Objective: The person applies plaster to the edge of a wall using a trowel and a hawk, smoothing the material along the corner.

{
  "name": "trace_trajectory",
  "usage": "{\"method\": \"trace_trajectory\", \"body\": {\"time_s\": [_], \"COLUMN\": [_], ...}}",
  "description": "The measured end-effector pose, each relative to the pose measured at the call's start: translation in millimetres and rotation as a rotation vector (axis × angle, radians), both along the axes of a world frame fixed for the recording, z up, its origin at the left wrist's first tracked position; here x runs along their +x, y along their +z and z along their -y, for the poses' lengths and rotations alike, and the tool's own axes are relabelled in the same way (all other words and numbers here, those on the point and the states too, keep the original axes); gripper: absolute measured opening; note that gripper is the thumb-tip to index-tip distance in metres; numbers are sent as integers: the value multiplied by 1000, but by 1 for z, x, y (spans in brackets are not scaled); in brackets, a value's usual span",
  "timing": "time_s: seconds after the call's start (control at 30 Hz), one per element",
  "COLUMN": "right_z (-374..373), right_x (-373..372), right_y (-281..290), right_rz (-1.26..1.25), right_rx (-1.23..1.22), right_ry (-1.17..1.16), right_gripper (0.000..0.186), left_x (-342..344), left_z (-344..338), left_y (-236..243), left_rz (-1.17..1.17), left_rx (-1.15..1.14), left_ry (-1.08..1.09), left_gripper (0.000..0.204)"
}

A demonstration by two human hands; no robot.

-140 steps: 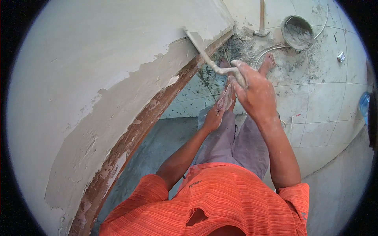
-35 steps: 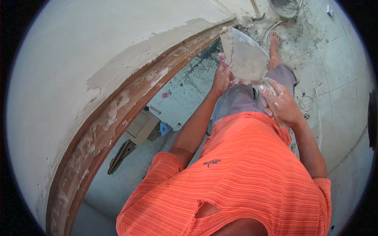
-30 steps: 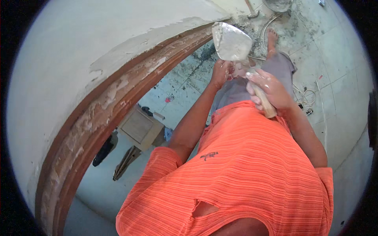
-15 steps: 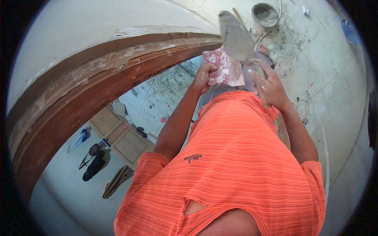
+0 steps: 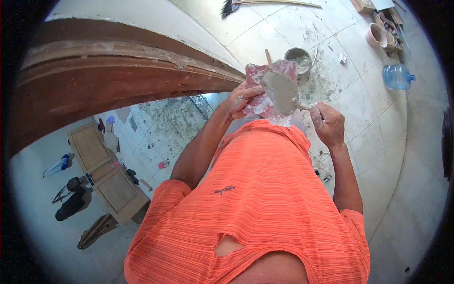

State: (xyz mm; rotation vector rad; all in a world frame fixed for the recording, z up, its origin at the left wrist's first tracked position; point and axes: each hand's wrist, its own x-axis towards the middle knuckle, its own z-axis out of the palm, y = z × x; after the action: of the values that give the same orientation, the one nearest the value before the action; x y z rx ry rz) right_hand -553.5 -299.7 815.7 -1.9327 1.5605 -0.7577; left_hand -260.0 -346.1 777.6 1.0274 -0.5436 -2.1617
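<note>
My left hand point(image 5: 240, 100) grips the pink, plaster-smeared flat board point(image 5: 255, 71) at its left side, thumb on top, just above my waist. Lying over the board is the trowel blade point(image 5: 279, 92), coated in grey. Its narrow neck leads right to my right hand point(image 5: 330, 124), which is closed on the handle. The handle is mostly hidden by the fingers, and I cannot make out how much of the blade touches the board.
A reddish wooden door frame point(image 5: 94, 78) curves along the upper left beside a pale wall. Ahead on the tiles are a grey mortar bucket point(image 5: 298, 61), broom point(image 5: 230, 8), blue water jug point(image 5: 396, 77) and pink tub point(image 5: 376, 35). Beyond the frame stand wooden cabinet doors point(image 5: 106, 173).
The trowel blade has swung down from upright onto the board, and my right hand has moved outward. The view has shifted, showing more floor ahead and more of the room through the doorway.
</note>
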Motion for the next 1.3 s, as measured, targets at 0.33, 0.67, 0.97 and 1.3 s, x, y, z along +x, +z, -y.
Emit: {"method": "trace_trajectory", "body": {"time_s": [0.33,0.67,0.97,1.3], "right_z": [36,116,194,232], "right_x": [-74,-159,-66,41], "right_y": [12,-29,-66,-84], "right_rz": [-338,-551,-210,-398], "right_rx": [-166,303,175,1], "right_ry": [171,51,640,913], "right_gripper": [32,29,43,35], "left_x": [-7,-37,-51,-79], "left_z": [17,31,-80,-138], "left_y": [22,14,-23,-37], "left_rz": [-70,-32,-55,-41], "left_rx": [-2,-16,59,241], "left_ry": [78,339,850,1373], "left_gripper": [31,35,23,29]}}
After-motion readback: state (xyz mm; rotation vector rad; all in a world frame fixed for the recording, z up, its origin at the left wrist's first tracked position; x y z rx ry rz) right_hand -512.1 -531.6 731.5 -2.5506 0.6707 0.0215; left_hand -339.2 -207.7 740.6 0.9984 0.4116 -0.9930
